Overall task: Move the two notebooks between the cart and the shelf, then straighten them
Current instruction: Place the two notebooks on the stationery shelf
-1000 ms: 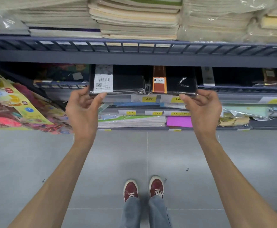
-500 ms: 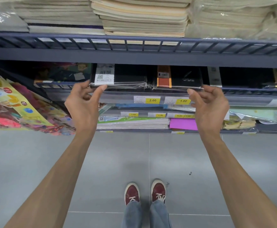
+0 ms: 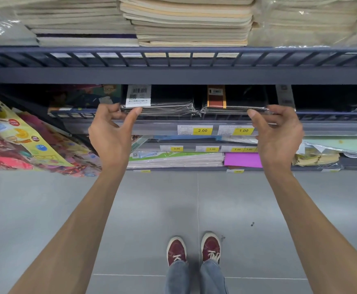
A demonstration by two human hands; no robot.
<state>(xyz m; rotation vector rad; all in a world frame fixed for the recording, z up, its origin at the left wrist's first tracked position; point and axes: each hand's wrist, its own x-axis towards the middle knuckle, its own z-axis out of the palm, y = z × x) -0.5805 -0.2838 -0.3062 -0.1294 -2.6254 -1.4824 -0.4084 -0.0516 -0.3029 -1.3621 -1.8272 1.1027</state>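
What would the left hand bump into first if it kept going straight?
The black plastic-wrapped notebook with the white barcode label. The left hand seems to touch its front edge, though depth is unclear.

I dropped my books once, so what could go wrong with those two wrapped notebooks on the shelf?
Both are in shiny plastic wrap, and the left hand and right hand pinch only the outer corners of the left notebook and right notebook, so they might slip. They lie at the shelf edge, so a tug could drop one to the floor.
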